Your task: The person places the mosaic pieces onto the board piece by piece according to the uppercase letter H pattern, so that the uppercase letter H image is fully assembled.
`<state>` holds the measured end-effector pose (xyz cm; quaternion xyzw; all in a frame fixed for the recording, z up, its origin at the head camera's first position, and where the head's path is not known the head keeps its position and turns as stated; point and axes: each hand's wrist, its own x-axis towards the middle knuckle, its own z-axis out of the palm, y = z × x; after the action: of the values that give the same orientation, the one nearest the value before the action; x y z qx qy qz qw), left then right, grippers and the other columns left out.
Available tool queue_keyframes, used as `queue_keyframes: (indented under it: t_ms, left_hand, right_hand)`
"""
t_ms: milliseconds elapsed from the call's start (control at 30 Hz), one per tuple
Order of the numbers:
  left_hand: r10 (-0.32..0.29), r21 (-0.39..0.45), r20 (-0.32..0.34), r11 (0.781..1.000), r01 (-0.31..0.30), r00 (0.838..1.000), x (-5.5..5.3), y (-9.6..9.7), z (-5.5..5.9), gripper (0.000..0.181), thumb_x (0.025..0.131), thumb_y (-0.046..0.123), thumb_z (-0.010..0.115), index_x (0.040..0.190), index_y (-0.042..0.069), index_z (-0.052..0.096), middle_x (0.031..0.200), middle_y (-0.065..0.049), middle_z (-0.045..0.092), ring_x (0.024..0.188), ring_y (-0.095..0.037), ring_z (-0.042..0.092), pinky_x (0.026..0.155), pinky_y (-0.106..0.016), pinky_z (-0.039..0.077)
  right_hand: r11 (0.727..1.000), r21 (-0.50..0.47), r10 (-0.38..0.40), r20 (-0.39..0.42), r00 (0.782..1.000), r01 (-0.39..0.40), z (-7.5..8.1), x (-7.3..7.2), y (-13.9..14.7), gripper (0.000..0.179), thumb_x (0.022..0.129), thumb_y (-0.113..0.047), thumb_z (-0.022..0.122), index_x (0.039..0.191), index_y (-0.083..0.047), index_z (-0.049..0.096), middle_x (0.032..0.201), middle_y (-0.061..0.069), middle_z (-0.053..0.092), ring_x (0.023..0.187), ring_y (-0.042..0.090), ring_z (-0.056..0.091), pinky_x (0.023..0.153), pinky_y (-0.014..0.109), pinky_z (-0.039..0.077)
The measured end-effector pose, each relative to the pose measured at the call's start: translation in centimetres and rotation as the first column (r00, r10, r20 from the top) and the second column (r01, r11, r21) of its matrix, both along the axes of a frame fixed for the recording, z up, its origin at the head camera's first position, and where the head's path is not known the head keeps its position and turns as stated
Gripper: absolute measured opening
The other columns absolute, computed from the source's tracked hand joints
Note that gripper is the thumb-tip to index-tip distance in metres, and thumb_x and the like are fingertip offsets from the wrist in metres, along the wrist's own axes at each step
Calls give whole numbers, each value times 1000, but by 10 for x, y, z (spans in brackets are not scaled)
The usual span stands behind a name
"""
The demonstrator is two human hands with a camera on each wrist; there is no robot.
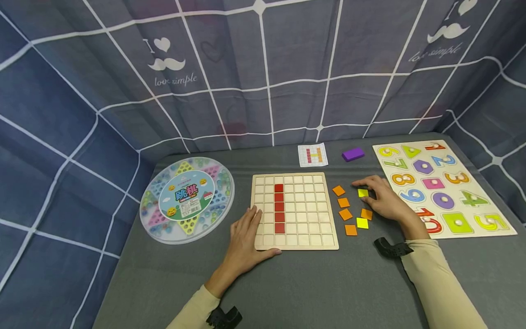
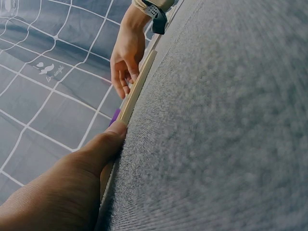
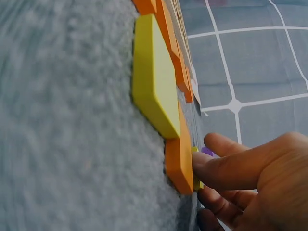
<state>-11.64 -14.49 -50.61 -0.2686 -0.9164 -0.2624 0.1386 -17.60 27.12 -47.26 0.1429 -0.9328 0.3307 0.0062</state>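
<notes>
In the head view my left hand (image 1: 245,244) rests at the near left corner of a wooden grid board (image 1: 306,240), fingers along its left side and thumb at the front edge. Several red square tiles (image 1: 279,206) fill part of one column on the board. My right hand (image 1: 384,198) is over a yellow tile (image 1: 363,193), its index finger beyond the tile and its thumb on the near side. The right wrist view shows the thumb (image 3: 226,168) overlapping that tile. Closer lie another yellow tile (image 3: 156,77) and an orange tile (image 3: 180,159).
Several orange tiles (image 1: 345,214) lie right of the board. Behind are a pattern card (image 1: 313,155) and a purple block (image 1: 353,154). A round game box (image 1: 186,198) stands left. A number puzzle board (image 1: 445,189) lies right, partly under the right arm.
</notes>
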Motion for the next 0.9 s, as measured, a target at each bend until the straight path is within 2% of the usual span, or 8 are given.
queue_keyframes:
  t_ms: [133,267,567,900]
  left_hand:
    - [-1,-4,2,1000,1,1000,0,0,0,112,66,67,78,148,1,39,153,-20,37,141,-40,36,98,-55,30]
    - [-5,-2,1,1000,5,1000,1,0,0,111,67,68,77,148,1,40,153,-21,38,141,-40,36,99,-55,30]
    - [5,-6,33,1000,-4,999,1,0,-1,111,66,63,81,149,2,39,154,-19,36,142,-37,34,100,-53,29]
    - [3,-3,7,1000,-3,1000,1,-1,-1,112,67,69,76,148,2,40,154,-20,37,141,-38,36,98,-53,30]
  right_hand:
    - [1000,3,-18,-4,1000,18,0,0,-2,44,86,11,62,127,-3,60,115,18,51,95,25,38,80,39,28]
    - [1000,2,-19,-23,1000,19,-1,0,-3,41,86,9,64,126,0,60,115,19,55,94,25,43,80,38,32]
    - [1000,11,-11,-54,998,12,-3,-1,-5,34,88,2,67,121,-3,64,109,13,62,89,20,50,77,26,38]
    - [1000,16,4,-86,996,-3,-3,-3,-8,32,87,2,68,119,-3,65,107,12,64,85,18,49,74,24,39]
